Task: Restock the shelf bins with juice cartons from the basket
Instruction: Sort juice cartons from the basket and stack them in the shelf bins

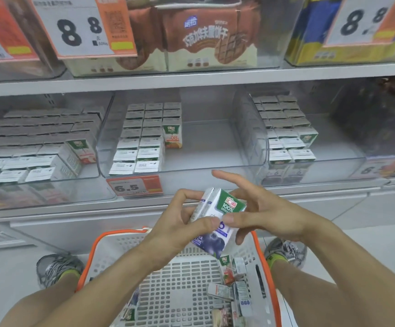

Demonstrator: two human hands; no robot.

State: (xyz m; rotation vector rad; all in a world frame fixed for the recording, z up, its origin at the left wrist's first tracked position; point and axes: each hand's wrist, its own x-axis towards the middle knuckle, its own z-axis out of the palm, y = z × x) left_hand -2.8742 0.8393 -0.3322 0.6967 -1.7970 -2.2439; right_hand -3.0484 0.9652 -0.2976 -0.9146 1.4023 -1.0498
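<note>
Several cartons (pixel 235 283) lie in the basket (pixel 266 263); middle bin (pixel 215 169) half-filled.

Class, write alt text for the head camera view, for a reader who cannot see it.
Both hands, left and right, hold a blueberry juice carton above a white basket with a few cartons left. Ahead, the middle shelf bin is half empty.
</note>
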